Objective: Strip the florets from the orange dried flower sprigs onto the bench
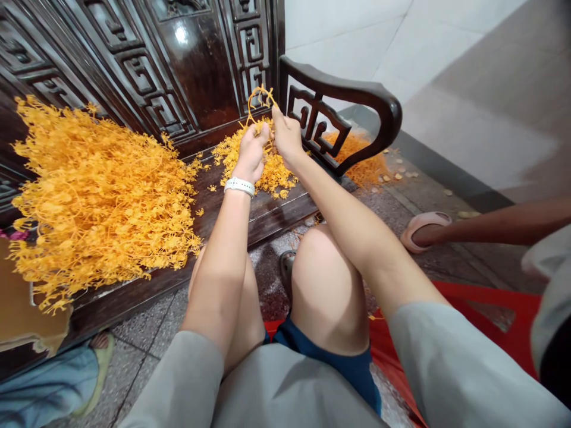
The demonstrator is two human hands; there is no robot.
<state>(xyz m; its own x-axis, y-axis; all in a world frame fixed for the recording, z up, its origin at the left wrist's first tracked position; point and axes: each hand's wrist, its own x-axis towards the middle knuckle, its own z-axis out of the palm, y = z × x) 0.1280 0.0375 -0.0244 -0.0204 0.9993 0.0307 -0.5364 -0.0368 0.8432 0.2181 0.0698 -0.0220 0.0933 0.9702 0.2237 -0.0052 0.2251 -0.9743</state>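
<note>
Both hands are close together over a wooden bench. My left hand [252, 153], with a white band on its wrist, is closed on a thin yellow plastic stem [250, 108]. My right hand [286, 135] pinches the same looped stem near its upper end, beside small branching tips. Below the hands lies a small pile of yellow plastic pieces [279, 178], flower-like in shape. To the left a much larger heap of yellow plastic flower sprays [107, 190] covers the bench. The stem's lower part is hidden behind the fingers.
The dark bench [267, 223] has a carved back and a curved armrest [348, 89]. Beyond it an orange pile [361, 157] lies on the floor. Another person's foot in a pink shoe [426, 229] is at right; a foot in a green slipper [102, 368] is at lower left.
</note>
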